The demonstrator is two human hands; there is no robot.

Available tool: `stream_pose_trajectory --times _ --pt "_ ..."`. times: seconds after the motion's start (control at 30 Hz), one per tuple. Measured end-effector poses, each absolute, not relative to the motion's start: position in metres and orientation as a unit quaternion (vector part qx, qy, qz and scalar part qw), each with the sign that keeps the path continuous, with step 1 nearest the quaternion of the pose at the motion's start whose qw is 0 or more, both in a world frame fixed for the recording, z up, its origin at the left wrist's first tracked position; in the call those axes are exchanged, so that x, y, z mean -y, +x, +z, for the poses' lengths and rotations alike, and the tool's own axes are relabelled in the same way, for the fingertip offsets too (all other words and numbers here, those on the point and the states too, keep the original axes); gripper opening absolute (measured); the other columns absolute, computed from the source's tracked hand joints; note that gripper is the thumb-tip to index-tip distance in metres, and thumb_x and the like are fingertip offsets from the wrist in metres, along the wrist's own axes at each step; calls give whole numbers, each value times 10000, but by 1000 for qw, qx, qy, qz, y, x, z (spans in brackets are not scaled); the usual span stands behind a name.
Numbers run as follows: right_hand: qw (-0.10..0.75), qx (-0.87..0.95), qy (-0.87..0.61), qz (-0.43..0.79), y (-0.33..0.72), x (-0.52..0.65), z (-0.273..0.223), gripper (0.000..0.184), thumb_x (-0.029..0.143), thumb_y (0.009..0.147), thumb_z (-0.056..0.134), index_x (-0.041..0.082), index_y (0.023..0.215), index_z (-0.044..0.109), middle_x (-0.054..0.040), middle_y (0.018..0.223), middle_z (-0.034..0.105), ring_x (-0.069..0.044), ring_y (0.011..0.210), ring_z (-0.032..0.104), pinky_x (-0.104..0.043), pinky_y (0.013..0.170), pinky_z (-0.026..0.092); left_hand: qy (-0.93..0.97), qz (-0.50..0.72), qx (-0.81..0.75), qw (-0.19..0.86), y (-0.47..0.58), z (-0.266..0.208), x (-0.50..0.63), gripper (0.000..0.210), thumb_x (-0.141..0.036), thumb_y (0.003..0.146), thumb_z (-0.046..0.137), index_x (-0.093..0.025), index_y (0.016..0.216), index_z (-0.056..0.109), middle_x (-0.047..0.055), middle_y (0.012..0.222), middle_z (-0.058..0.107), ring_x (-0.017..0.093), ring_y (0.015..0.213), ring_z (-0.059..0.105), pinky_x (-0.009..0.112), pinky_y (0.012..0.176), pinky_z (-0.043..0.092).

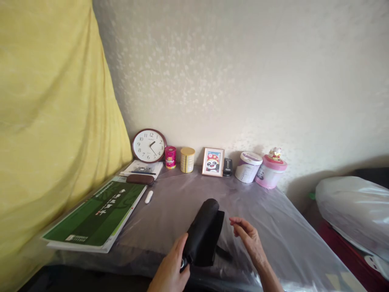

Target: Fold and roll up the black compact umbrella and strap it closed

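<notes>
My left hand (174, 263) is closed round the handle end of a black folding umbrella (202, 231), which tilts up and away over the near part of the table. The umbrella's canopy is rolled into a bundle, with a loose flap of black fabric (216, 235) standing out along its right side. A short dark strap (224, 253) trails from the lower right of that flap. To the right of the flap, apart from it, my right hand (247, 239) hovers with fingers slightly bent and parted. Nothing shows in it.
Left lie a green book (100, 215), a brown case (139, 179) and a small white object (148, 197). Along the wall stand a clock (149, 146), pink tin (170, 157), yellow-lidded canister (187, 160), panda frame (213, 162) and two tubs (248, 167). The table (179, 194) has a clear plastic cover.
</notes>
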State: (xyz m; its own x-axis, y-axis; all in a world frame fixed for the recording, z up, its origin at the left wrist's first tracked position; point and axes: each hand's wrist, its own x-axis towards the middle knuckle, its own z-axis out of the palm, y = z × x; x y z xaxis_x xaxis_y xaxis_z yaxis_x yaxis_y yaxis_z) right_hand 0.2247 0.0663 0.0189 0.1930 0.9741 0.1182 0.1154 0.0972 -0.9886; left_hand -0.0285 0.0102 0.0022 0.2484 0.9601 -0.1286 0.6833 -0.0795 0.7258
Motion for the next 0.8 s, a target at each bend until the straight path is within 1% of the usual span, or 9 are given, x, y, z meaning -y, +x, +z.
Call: stream_pose_trajectory --times 0.07,0.1,0.13,0.2,0.23,0.33,0.53,0.67,0.8 --pt "556 479 -555 392 230 -69 10 318 442 627 667 169 787 703 -21 680 610 -131 545 476 -266 545 402 635 197 -603 440 -35 4 -13 615 -176 785 320 -237 1374 153 94 1197 567 173 849 659 300 682 552" --pt "557 472 -559 393 232 -69 5 324 447 621 668 168 782 702 -23 678 614 -134 544 484 -269 543 406 608 202 -618 456 -39 3 -14 587 -207 809 290 -240 1374 132 90 1157 585 165 775 667 289 607 552" --pt "557 467 -563 394 233 -69 0 326 449 617 667 169 779 702 -25 680 619 -138 543 493 -273 543 411 594 212 -636 445 -43 1 -15 565 -240 829 267 -229 1374 118 101 1168 574 174 787 667 296 592 552" --pt "552 462 -572 394 236 -68 -10 323 448 622 656 172 782 702 -28 689 629 -148 548 514 -280 551 423 652 281 -635 305 -51 -4 -16 547 -252 847 280 -173 1372 146 129 1358 407 189 1156 509 297 869 489" --pt "548 462 -577 391 238 -67 -15 320 446 630 647 174 789 702 -29 694 633 -152 552 523 -283 555 427 680 289 -629 242 -54 -6 -16 541 -262 864 262 -172 1381 130 123 1413 329 203 1258 400 326 957 432" --pt "539 473 -587 377 241 -65 -25 314 438 661 615 178 815 700 -29 707 636 -162 569 542 -292 569 440 714 245 -638 151 -58 -8 -15 551 -195 870 212 -237 1402 76 85 1496 146 208 1252 410 324 923 451" --pt "518 495 -594 365 243 -66 -32 322 427 683 568 177 845 689 -35 767 658 -159 599 566 -287 619 468 756 89 -638 115 -54 -8 -19 848 27 677 314 -272 1403 -6 41 1517 -7 193 1235 419 254 900 431" --pt "504 506 -599 362 244 -67 -35 313 406 696 528 179 848 680 -32 763 658 -153 591 566 -273 603 462 743 76 -652 131 -55 -9 -29 864 52 669 298 -266 1401 -32 96 1502 108 180 1108 534 251 840 442" --pt "502 518 -596 354 245 -70 -43 310 386 710 495 181 862 670 -22 735 649 -150 587 561 -261 591 451 723 182 -623 238 -63 4 -36 800 -39 675 386 -185 1406 95 139 1365 383 177 1003 584 263 820 448"
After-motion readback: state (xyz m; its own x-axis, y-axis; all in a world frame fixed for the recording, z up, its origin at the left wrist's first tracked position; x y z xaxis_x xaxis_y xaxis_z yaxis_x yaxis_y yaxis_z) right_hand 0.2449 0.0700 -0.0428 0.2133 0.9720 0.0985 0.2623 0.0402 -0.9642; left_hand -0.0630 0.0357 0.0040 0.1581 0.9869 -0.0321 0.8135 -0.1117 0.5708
